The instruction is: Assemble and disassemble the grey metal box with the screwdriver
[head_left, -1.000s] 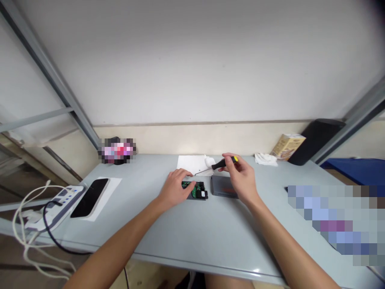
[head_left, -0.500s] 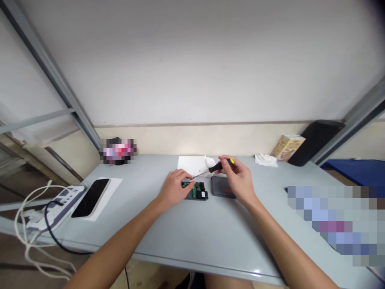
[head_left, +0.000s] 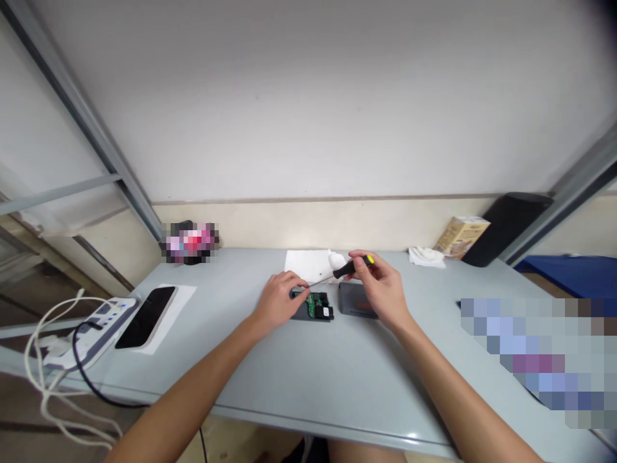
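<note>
The right hand (head_left: 383, 283) gripped the thin-shafted screwdriver with a black, yellow-ended handle (head_left: 346, 269). Compared with one second earlier, hand and tool had shifted left and lower, placing the shaft's end at the narrowly spaced fingertips of the left hand (head_left: 279, 297) (whether these pinched it could not be told). The green circuit board with black components (head_left: 318, 306) remained beside the dark grey rectangular case (head_left: 351, 299).

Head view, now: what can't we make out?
All head view:
Screwdriver tip: too small where it meets the left hand.
Left end of board: behind the left hand.
Right end of case: behind the right hand.
Box print: too small.
Far-right item: pixelated.
</note>
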{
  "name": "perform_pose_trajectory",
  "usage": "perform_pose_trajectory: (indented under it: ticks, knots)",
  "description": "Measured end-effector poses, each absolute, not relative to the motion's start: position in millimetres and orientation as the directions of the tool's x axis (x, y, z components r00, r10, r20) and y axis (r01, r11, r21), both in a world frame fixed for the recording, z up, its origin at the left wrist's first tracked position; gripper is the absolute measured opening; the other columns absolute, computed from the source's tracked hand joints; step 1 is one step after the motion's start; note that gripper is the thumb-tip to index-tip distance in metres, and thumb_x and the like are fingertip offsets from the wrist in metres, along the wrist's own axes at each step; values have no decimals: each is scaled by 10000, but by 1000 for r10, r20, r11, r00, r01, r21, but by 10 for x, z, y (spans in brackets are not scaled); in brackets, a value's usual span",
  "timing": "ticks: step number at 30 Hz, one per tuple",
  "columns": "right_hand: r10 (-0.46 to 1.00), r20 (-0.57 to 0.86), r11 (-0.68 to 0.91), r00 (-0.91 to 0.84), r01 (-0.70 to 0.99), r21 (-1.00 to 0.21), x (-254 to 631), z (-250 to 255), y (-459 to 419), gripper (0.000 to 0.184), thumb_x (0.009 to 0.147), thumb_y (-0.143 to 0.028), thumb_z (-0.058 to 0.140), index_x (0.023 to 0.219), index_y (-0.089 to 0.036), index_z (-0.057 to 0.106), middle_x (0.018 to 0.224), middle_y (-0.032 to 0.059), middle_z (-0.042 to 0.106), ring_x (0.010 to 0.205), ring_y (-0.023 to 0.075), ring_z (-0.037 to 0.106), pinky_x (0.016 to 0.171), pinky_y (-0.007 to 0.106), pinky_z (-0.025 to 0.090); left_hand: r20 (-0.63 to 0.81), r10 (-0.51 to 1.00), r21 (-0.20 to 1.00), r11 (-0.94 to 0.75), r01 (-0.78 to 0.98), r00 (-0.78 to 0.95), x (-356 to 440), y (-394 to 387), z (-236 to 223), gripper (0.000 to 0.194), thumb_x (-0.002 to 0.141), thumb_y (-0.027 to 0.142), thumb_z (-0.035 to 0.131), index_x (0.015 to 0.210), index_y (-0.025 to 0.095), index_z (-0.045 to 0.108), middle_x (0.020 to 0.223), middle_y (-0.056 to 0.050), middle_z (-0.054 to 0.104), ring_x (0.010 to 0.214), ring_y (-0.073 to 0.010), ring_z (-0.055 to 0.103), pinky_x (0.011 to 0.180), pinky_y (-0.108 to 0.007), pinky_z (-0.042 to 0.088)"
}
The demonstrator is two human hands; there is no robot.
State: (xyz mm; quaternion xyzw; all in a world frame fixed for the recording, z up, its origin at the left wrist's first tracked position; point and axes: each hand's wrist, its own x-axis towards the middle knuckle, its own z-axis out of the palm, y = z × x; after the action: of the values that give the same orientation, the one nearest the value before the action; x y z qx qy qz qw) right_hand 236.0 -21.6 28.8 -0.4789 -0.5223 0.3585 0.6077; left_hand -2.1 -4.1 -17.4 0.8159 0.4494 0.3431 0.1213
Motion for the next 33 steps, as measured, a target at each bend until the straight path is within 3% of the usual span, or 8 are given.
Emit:
perform_pose_trajectory:
  ticks: [13,20,33]
  knots:
    - [935,297,293,193,51,-955,2349,310,-222,577,795,-718,740,1034,-192,733,892,71,738,690,204,732,475,253,512,537,772,493,-614,616,341,-42,-41,-164,104,975,167,648,950,233,724,974,-17,750,949,-193,697,913,-366,486]
    - [948,253,246,192,58,-967,2343,315,-250,614,814,-719,719,1113,-182,719,921,97,737,756,243,746,342,199,407,552,749,473,-643,602,367,-50,-33,-169,154,974,131,629,986,232,745,980,-25,757,944,-196,698,887,-371,490]
    - [933,307,303,188,51,-952,2336,293,-217,558,820,-691,734,1048,-182,726,893,65,742,690,200,733,553,286,552,521,735,444,-667,599,433,-54,-32,-181,189,1020,165,582,1036,239,755,990,-37,753,958,-204,689,887,-384,493]
